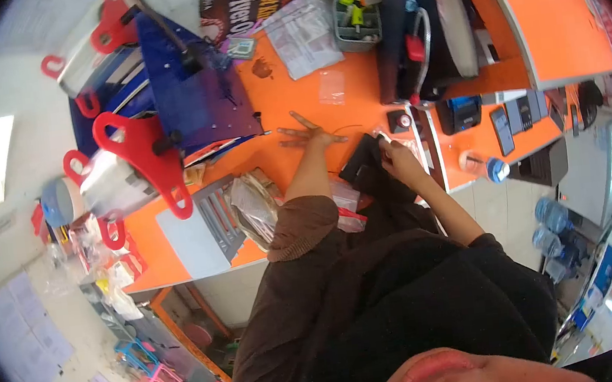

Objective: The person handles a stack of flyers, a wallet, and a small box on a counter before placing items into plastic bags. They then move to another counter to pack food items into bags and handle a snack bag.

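Note:
My left hand (311,134) lies on the orange desk top (274,105) with its fingers spread wide, holding nothing. At the desk's front edge, my right hand (398,160) has its fingers bent around the edge of a flat black pouch-like item (365,161). Something small and whitish shows by those fingertips, too small to name. Just beyond the black item sits a small dark box with a round pale top (399,121). A clear plastic packet with a red edge (350,221) lies between my body and the desk.
Blue binders on a rack with red side brackets (135,160) stand on the left, near a grey tray (201,224). Papers (302,35) and a green divided box (357,25) lie at the back. A blue-capped bottle (496,169) and a phone (502,131) are at right.

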Motion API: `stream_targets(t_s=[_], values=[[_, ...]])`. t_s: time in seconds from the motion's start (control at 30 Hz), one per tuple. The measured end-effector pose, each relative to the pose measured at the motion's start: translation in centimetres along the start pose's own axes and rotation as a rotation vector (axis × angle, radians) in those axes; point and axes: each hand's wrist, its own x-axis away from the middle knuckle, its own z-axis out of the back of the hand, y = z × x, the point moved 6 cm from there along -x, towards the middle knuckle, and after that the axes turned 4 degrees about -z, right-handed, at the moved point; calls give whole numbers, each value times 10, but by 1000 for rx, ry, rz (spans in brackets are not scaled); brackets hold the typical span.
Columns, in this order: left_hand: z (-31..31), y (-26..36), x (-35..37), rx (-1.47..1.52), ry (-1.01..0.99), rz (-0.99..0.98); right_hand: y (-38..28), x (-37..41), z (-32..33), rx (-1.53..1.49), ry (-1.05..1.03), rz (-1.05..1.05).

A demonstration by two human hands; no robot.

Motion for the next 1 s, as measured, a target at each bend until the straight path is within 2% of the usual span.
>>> stream_targets(t_s=[0.03,0.07,0.17,0.2,0.23,0.3,0.33,0.43,0.47,0.5,0.57,0.6,0.67,0.7,0.77,0.83,0.9,0.93,1.0], values=[[-1,0,1,12,-9,3,-9,2,1,30,-20,89],[-3,0,1,20,-21,0,-14,5,2,111,-43,110],[-6,3,3,48,-49,-15,9,3,-17,77,-109,142],[-4,0,0,54,-58,-13,14,-1,-20,169,-250,71],[-2,-2,0,57,-62,-16,0,-6,-10,176,-252,87],[0,-7,-1,69,-63,-12,-44,-15,17,618,-331,8],[2,-10,-2,69,-61,-7,-76,-39,31,494,-414,-39],[4,-12,0,82,-62,-5,-127,-146,21,125,76,400],[3,-11,2,86,-63,-5,-164,-185,28,142,31,386],[2,-9,6,88,-67,-2,-178,-236,14,84,173,519],[-5,-4,14,102,-70,0,-196,-341,-19,163,202,549],[-11,0,19,107,-73,-2,-205,-366,-24,148,219,559],[-13,4,26,125,-79,-2,-222,-412,-39,478,78,478],[-15,0,26,137,-71,6,-232,-421,-39,467,93,490],[-15,-3,27,155,-74,13,-226,-435,-52,800,-21,307],[-14,-7,27,161,-77,18,-229,-440,-54,826,-9,302],[-14,-11,25,166,-81,22,-224,-436,-52,824,142,382],[-14,-11,23,165,-83,21,-223,-433,-50,723,261,458],[-13,-12,19,160,-80,18,-216,-427,-56,742,250,464]])
